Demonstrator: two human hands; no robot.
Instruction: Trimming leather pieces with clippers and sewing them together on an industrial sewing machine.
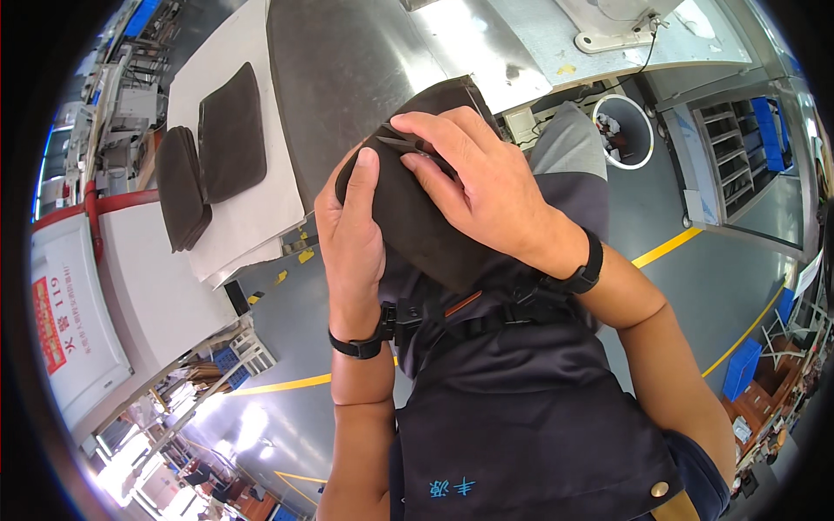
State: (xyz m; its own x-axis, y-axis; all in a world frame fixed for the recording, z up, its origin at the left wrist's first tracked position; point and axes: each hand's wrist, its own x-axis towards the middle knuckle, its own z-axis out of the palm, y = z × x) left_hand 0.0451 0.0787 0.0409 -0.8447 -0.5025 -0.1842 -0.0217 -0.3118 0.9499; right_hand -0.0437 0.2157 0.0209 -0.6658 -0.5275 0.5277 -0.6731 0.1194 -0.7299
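Dark cover (417,221): gripped at its near edge by left hand (352,234), held up off the tabletop (365,61). Small snips (404,143): clasped in right hand (473,187), resting on cover. Trimming is best done with cover kept taut, blades shallow.

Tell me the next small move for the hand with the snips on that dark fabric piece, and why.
Probably close the small snips at the fabric's edge. The right hand holds them on top of the dark fabric piece, tips pointing toward the left thumb, while the left hand grips the piece from the side. Any thread there is too small to see.
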